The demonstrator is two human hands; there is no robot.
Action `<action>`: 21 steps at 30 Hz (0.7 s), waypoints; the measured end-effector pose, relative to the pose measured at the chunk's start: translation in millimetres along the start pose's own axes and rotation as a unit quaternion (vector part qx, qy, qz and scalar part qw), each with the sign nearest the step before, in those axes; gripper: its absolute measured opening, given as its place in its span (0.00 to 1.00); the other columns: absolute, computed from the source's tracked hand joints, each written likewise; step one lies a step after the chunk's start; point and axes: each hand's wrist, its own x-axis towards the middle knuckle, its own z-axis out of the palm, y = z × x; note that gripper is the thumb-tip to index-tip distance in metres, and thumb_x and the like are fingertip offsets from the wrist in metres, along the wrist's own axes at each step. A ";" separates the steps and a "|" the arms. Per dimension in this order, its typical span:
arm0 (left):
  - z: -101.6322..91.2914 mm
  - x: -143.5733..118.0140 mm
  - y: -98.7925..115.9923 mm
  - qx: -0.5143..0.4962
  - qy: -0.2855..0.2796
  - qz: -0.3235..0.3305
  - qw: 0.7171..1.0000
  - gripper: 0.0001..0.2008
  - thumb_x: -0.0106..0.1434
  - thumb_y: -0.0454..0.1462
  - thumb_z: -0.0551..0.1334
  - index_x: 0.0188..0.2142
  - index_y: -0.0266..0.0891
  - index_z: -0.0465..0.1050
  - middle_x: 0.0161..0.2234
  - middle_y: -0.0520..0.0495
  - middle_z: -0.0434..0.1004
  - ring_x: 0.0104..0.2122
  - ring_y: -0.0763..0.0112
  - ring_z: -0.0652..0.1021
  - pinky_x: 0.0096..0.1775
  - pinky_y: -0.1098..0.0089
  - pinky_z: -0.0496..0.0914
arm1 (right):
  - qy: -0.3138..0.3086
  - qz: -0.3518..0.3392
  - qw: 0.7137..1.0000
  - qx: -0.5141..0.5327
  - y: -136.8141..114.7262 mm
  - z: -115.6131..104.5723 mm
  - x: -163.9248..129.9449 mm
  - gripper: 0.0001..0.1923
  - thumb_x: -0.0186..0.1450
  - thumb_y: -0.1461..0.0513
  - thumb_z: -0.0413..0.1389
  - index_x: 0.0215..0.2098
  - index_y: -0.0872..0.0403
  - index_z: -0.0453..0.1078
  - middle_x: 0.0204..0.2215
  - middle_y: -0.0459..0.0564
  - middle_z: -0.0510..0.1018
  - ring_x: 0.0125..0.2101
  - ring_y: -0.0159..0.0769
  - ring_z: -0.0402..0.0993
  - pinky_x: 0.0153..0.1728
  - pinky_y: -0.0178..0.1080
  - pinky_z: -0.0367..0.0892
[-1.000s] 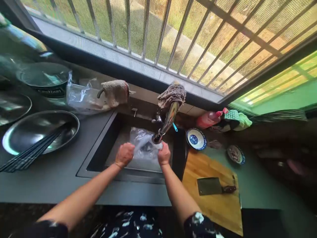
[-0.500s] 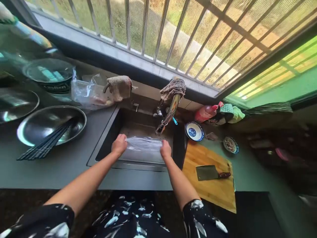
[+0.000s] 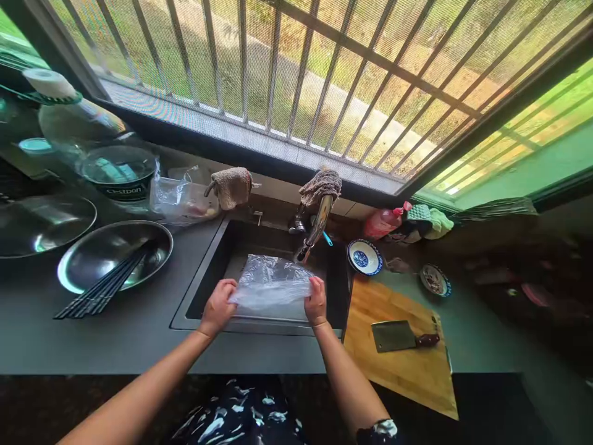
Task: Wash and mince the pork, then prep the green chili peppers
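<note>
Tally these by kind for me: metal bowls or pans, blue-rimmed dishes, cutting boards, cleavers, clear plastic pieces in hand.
Metal bowls or pans: 2
Blue-rimmed dishes: 2
Cutting board: 1
Cleaver: 1
Clear plastic piece, held: 1
Total: 7

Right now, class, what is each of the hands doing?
Left hand: closed, holding one side of the clear plastic bag.
Right hand: closed, holding the bag's other side.

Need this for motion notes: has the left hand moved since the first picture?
Yes: the left hand has moved left, away from the faucet and toward the sink's front rim.
</note>
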 end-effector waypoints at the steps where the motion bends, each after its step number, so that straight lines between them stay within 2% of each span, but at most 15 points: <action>1: -3.3 3.1 0.8 0.014 0.018 -0.072 0.997 0.04 0.48 0.30 0.53 0.22 0.40 0.59 0.31 0.46 0.69 0.34 0.65 0.73 0.39 0.67 0.68 | 0.002 -0.006 1.000 -0.007 -1.4 -4.8 2.3 0.32 0.48 0.74 0.43 0.51 0.55 0.60 0.44 0.55 0.65 0.48 0.39 0.62 0.50 0.45 0.62; 2: -5.3 6.6 2.9 0.025 0.035 -0.133 0.990 0.03 0.48 0.31 0.53 0.22 0.40 0.60 0.27 0.47 0.68 0.31 0.64 0.73 0.36 0.67 0.69 | 0.002 -0.011 1.000 -0.017 -3.1 -8.5 4.1 0.32 0.48 0.74 0.43 0.52 0.55 0.60 0.45 0.56 0.66 0.49 0.39 0.63 0.51 0.45 0.62; 3: -5.8 10.4 5.9 0.032 0.054 -0.165 0.984 0.03 0.49 0.32 0.53 0.22 0.40 0.61 0.25 0.48 0.68 0.30 0.64 0.73 0.34 0.67 0.69 | -0.002 -0.015 0.999 -0.032 -4.9 -10.5 5.1 0.32 0.49 0.74 0.43 0.52 0.56 0.61 0.46 0.56 0.66 0.49 0.39 0.63 0.51 0.45 0.62; 4: -4.6 14.3 9.3 0.034 0.069 -0.166 0.983 0.02 0.50 0.33 0.54 0.23 0.40 0.62 0.25 0.48 0.69 0.30 0.63 0.73 0.34 0.67 0.69 | -0.012 -0.015 0.998 -0.055 -6.5 -10.5 5.1 0.31 0.50 0.74 0.43 0.51 0.57 0.62 0.46 0.57 0.67 0.49 0.39 0.63 0.51 0.45 0.62; 6: 2.5 23.2 14.7 0.036 0.075 -0.126 0.989 0.04 0.51 0.33 0.53 0.24 0.40 0.65 0.29 0.46 0.71 0.35 0.63 0.73 0.37 0.68 0.68 | -0.063 0.008 0.990 -0.124 -7.1 -3.8 3.7 0.24 0.52 0.74 0.43 0.46 0.61 0.68 0.44 0.58 0.71 0.47 0.36 0.66 0.49 0.40 0.62; 7: 7.6 28.7 16.0 0.040 0.061 -0.113 0.991 0.06 0.52 0.33 0.52 0.24 0.39 0.66 0.29 0.45 0.71 0.35 0.64 0.73 0.38 0.69 0.68 | -0.098 0.026 0.982 -0.158 -5.6 2.0 3.8 0.20 0.53 0.74 0.43 0.40 0.63 0.71 0.40 0.58 0.73 0.43 0.33 0.68 0.47 0.36 0.62; 9: 18.5 42.0 14.2 0.050 0.012 -0.132 0.990 0.09 0.52 0.33 0.50 0.21 0.39 0.66 0.25 0.45 0.70 0.31 0.65 0.73 0.36 0.70 0.68 | -0.159 0.060 0.964 -0.206 0.9 14.9 9.9 0.16 0.54 0.74 0.44 0.29 0.61 0.73 0.31 0.55 0.76 0.35 0.31 0.71 0.43 0.31 0.64; 10: 23.2 49.1 11.4 0.055 -0.007 -0.156 0.986 0.09 0.52 0.33 0.50 0.19 0.39 0.65 0.23 0.45 0.69 0.28 0.65 0.73 0.34 0.70 0.68 | -0.178 0.072 0.957 -0.217 5.4 20.3 16.4 0.16 0.54 0.74 0.44 0.29 0.62 0.73 0.29 0.54 0.76 0.33 0.31 0.71 0.41 0.31 0.65; 12: 30.4 60.8 3.9 0.062 -0.020 -0.192 0.979 0.08 0.53 0.34 0.52 0.19 0.37 0.64 0.21 0.45 0.69 0.26 0.63 0.73 0.31 0.69 0.67 | -0.193 0.102 0.953 -0.208 14.9 26.8 33.5 0.16 0.52 0.74 0.47 0.35 0.62 0.73 0.31 0.56 0.77 0.35 0.36 0.70 0.41 0.36 0.65; 14: 34.7 65.2 -2.9 0.065 -0.009 -0.195 0.979 0.07 0.54 0.36 0.54 0.22 0.36 0.65 0.27 0.41 0.71 0.32 0.60 0.74 0.34 0.67 0.66 | -0.180 0.157 0.959 -0.153 21.7 27.8 47.5 0.21 0.53 0.73 0.49 0.44 0.60 0.70 0.40 0.59 0.74 0.42 0.41 0.67 0.45 0.40 0.62; 16: 36.7 61.5 -6.3 0.056 -0.032 -0.190 0.980 0.04 0.54 0.36 0.56 0.25 0.37 0.65 0.33 0.41 0.72 0.39 0.60 0.73 0.38 0.68 0.66 | -0.160 0.270 0.949 -0.024 23.7 25.6 49.6 0.21 0.54 0.72 0.49 0.46 0.57 0.68 0.44 0.58 0.71 0.46 0.42 0.64 0.47 0.41 0.59; 17: 37.1 58.1 -6.8 0.050 -0.061 -0.196 0.977 0.03 0.52 0.35 0.58 0.25 0.37 0.65 0.32 0.42 0.72 0.39 0.60 0.73 0.38 0.68 0.65 | -0.152 0.331 0.930 0.044 23.3 24.5 45.6 0.20 0.54 0.71 0.49 0.44 0.56 0.69 0.43 0.57 0.71 0.46 0.42 0.63 0.46 0.41 0.58; 19: 36.5 51.8 -7.0 0.046 -0.121 -0.227 0.965 0.04 0.48 0.33 0.59 0.21 0.38 0.64 0.24 0.46 0.70 0.33 0.60 0.74 0.33 0.69 0.65 | -0.153 0.438 0.872 0.159 22.0 23.5 31.8 0.14 0.53 0.71 0.51 0.36 0.54 0.70 0.36 0.54 0.73 0.42 0.40 0.66 0.42 0.39 0.60; 21: 33.8 49.3 -7.1 -0.002 -0.139 -0.268 0.953 0.07 0.46 0.32 0.61 0.19 0.38 0.62 0.18 0.51 0.66 0.26 0.63 0.73 0.28 0.71 0.64 | -0.151 0.496 0.821 0.239 21.8 24.8 17.9 0.09 0.51 0.71 0.53 0.29 0.54 0.68 0.27 0.49 0.73 0.33 0.37 0.68 0.36 0.36 0.62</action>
